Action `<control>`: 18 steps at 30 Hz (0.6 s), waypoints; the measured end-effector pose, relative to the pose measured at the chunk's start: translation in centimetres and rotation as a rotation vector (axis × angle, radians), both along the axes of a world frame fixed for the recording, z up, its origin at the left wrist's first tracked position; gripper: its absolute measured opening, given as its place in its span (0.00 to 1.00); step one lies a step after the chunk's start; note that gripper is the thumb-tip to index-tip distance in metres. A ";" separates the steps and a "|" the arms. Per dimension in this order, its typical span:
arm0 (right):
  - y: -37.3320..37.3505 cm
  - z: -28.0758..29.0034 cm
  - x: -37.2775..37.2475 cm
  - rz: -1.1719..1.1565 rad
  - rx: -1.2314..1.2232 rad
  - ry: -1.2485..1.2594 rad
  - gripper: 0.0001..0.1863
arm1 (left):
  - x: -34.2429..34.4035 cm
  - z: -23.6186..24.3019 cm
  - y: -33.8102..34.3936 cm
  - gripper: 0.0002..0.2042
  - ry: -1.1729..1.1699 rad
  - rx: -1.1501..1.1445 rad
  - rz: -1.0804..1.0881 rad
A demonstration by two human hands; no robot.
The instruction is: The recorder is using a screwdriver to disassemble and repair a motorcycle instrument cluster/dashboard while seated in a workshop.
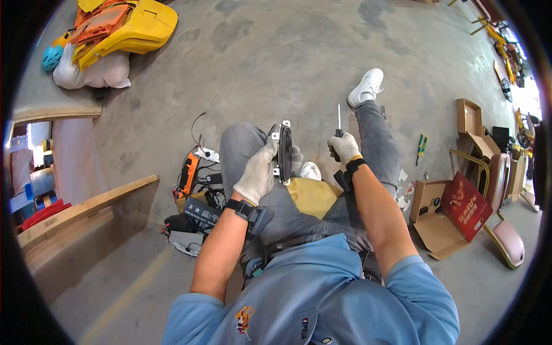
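Observation:
In my left hand (259, 175), which wears a pale knit work glove, is a black oval part with metal tabs (284, 150), seen nearly edge-on. My fingers wrap round it above my bent left knee, and some fingertips show on its far side. Gloved as well, my right hand (346, 148) is closed round the dark handle of a screwdriver (339, 119). The screwdriver's thin blade points away from me, apart from the black part. Between my legs is a yellow surface (311, 196), partly covered by my thighs.
Beside my left leg lie an orange device (187, 173), a dark box (200, 212) and tangled cables. Green-handled pliers (422, 148) rest on the floor at right, near an open carton (430, 195) with scissors and a red panel (464, 207). Wooden beams (92, 208) stand at left.

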State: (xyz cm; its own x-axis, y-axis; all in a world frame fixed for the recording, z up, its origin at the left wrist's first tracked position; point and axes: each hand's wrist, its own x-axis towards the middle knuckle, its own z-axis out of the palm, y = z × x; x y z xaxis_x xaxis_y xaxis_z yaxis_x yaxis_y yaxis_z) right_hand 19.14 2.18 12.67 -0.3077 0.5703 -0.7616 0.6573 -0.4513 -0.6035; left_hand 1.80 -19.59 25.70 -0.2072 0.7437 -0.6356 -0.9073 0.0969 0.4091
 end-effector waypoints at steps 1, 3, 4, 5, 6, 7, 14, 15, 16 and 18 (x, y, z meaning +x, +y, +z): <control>0.3 -0.3 -0.4 0.016 0.019 -0.024 0.06 | 0.0 0.0 -0.1 0.22 0.000 0.005 -0.004; 1.0 -1.6 -0.5 0.017 0.033 -0.059 0.06 | 0.2 0.1 -0.1 0.22 -0.001 -0.014 -0.009; 1.4 -2.2 -0.6 0.016 0.025 -0.061 0.06 | 0.2 0.1 0.0 0.22 -0.002 -0.023 -0.016; 1.7 -2.7 -0.8 -0.009 0.022 -0.038 0.06 | 0.3 0.0 -0.1 0.22 -0.002 -0.032 -0.017; 2.0 -3.1 -0.9 -0.036 0.020 -0.016 0.07 | 0.3 -0.1 -0.1 0.22 0.007 -0.033 -0.029; 2.4 -3.5 -1.0 -0.039 0.013 -0.016 0.07 | 0.3 -0.2 -0.1 0.22 0.015 -0.033 -0.042; 3.5 -3.1 -2.3 -0.049 -0.003 -0.046 0.05 | 0.1 -0.2 -0.2 0.22 0.011 -0.070 -0.018; 3.7 -3.1 -2.3 -0.055 -0.015 -0.045 0.05 | 0.1 -0.3 -0.2 0.23 0.006 -0.062 -0.019; 3.7 -3.2 -2.4 -0.056 -0.016 -0.046 0.05 | 0.1 -0.4 -0.2 0.23 0.000 -0.054 -0.019; 3.8 -3.3 -2.1 -0.080 -0.049 -0.010 0.05 | 0.0 0.1 0.0 0.23 0.010 -0.084 -0.023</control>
State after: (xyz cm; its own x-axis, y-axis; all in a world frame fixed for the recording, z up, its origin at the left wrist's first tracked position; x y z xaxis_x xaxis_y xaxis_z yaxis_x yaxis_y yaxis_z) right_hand 16.99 5.98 9.39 -0.2548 0.5548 -0.7920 0.6235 -0.5318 -0.5731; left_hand 1.80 -19.59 25.77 -0.1972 0.6929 -0.6935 -0.9002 0.1522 0.4080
